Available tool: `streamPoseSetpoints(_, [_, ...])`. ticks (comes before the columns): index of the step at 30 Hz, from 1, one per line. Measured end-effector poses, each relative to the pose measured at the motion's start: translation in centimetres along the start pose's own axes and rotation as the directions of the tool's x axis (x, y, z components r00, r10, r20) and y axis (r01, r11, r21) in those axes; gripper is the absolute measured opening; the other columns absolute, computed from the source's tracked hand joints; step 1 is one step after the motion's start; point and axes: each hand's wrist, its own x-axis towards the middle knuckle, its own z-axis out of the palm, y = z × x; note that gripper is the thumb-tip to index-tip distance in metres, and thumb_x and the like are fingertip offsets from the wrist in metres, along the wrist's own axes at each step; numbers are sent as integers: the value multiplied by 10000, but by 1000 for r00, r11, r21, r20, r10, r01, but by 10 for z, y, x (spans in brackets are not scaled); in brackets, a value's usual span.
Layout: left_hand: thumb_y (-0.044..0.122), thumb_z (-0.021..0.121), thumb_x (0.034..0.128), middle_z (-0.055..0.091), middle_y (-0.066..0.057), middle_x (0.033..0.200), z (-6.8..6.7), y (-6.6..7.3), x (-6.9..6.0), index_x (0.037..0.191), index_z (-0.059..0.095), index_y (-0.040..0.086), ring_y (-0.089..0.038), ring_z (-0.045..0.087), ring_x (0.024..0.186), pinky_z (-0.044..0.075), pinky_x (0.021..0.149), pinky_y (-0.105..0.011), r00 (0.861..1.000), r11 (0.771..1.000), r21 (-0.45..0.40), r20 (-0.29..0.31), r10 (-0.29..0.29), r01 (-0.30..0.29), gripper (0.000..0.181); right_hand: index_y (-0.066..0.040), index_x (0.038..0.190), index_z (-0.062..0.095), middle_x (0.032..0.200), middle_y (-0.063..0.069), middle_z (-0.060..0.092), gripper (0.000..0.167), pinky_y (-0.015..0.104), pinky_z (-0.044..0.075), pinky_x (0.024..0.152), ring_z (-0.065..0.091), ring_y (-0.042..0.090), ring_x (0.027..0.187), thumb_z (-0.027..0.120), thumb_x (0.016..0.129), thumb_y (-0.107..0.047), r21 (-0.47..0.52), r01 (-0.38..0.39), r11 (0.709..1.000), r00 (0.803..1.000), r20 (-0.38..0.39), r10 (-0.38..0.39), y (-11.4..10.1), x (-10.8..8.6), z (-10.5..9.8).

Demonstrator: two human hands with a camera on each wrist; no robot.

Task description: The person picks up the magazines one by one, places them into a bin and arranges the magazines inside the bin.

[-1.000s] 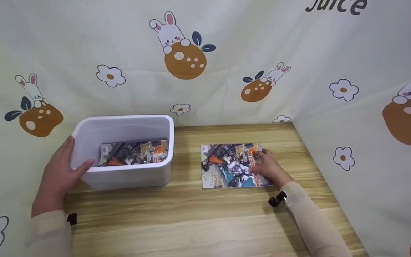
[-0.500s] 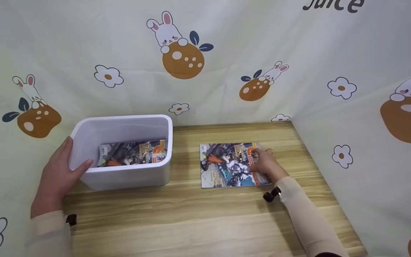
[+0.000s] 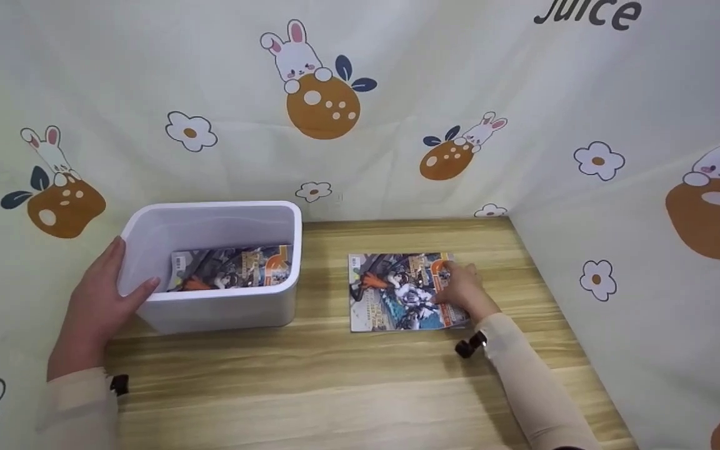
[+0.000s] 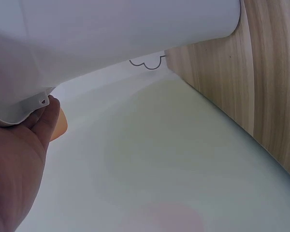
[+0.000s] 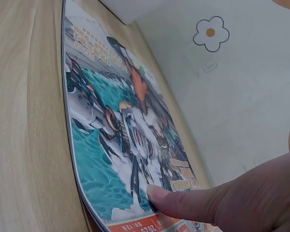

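Observation:
A white plastic bin stands at the left of the wooden table, with a magazine lying inside it. My left hand grips the bin's left rim, thumb over the front edge; in the left wrist view, its fingers curl under the rim. To the right of the bin lies another magazine with a colourful robot cover. My right hand pinches that magazine's right edge. In the right wrist view the thumb presses on the cover, and the edge beside it bends up slightly. The fingers underneath are hidden there.
A pale curtain printed with rabbits, oranges and flowers hangs behind the table and along both sides. The bin stands close to the back and left curtain. Bare wood shows between the bin and the magazine.
The right wrist has shifted slightly left, while its fingers stay at the magazine's right edge. The left hand keeps its grip on the bin. The head view sways a little.

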Motion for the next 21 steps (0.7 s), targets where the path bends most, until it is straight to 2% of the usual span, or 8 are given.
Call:
streamPoseSetpoints(6, [559,678,1061,101,-246,1830,-1,0,-3,1786,58,100,-577,151,1640,165,1219,-849,1000,1000,-3,9,-12,12,1059,-16,1625,512,1526,387,441,1087,661,432,1206,415,554,1418,1055,716,-263,-25,-12,1000,1000,-5,12,-4,-2,0])
streamPoseSetpoints(13, [565,676,1059,111,-236,1832,-3,2,0,1789,68,110,-567,156,1644,164,1227,-841,1000,1000,0,6,1,-1,1054,0,1605,526,1472,387,445,1118,657,472,1164,446,550,1352,1074,684,-319,10,-5,1000,1000,-5,5,1,-1,-1])
streamPoseSetpoints(21, [537,653,1071,134,-269,1818,-3,2,0,1779,87,61,-577,177,1635,162,1255,-822,1000,1000,1,1,10,-10,1024,20,1639,466,1565,445,435,1085,663,451,1203,416,609,1451,1037,740,-184,61,24,998,998,57,-27,1,3,-1])
